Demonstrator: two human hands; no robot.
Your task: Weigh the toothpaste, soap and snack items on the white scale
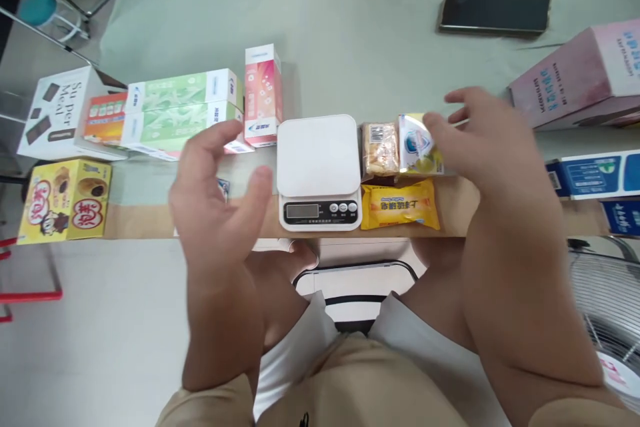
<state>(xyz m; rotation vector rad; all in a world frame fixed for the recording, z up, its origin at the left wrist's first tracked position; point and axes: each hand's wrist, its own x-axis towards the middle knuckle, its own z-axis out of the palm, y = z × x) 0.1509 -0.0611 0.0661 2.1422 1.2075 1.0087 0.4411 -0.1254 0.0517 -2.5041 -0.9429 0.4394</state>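
A white kitchen scale (319,160) stands at the table's front edge with nothing on its platform. My left hand (215,193) hovers open just left of the scale, fingers spread and holding nothing. My right hand (480,140) is to the right of the scale, its fingertips on a small silver and yellow snack packet (417,147). That packet lies partly over a clear packet of crackers (380,149). A yellow packet (400,205) lies in front of them.
Left of the scale stand a pink carton (263,93), two green boxes (175,113), an orange box (104,117), a white box (55,113) and a yellow box (65,199). A phone (495,12) lies at the back. Pink (580,73) and blue (595,175) boxes sit at right.
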